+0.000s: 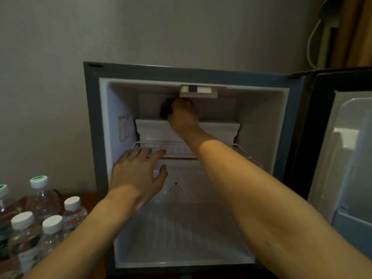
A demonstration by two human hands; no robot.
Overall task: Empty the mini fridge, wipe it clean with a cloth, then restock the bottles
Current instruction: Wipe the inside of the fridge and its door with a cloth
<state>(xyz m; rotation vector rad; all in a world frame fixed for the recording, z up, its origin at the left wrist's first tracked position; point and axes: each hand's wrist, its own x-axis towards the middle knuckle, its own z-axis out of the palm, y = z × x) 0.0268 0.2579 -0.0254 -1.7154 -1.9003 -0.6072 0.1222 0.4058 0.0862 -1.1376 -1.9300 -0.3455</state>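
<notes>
Mini fridge (94, 121) open, door (342, 150) swung out to the right, inside bare of bottles. Right hand (184, 114) reaching deep into the upper compartment, just under the light and control housing (198, 91) at the ceiling. Grip of that hand closed around a dark cloth (166, 109), bunched up and showing only at the left of the knuckles, pressed toward the back wall. White tray (149, 127) directly below the hand, sitting at the rear above the wire shelf (173, 149). Right forearm crossing over the shelf's front edge.

Left hand (138, 174) at the left front of the shelf, grip wide and holding nothing: fingers straight, fingertips (161, 152) resting on the shelf's front rail, thumb spread apart below. Round dial (175, 191) on the lower back wall, just right of the left hand.

Water bottles (43, 198) clustered outside, left of the fridge, upright on the reddish-brown tabletop (80, 196), most with white caps, two with green markings on the cap. Sticker (123, 127) on the left inner wall. White cable (311, 49) and tan curtain (356, 31) at upper right.
</notes>
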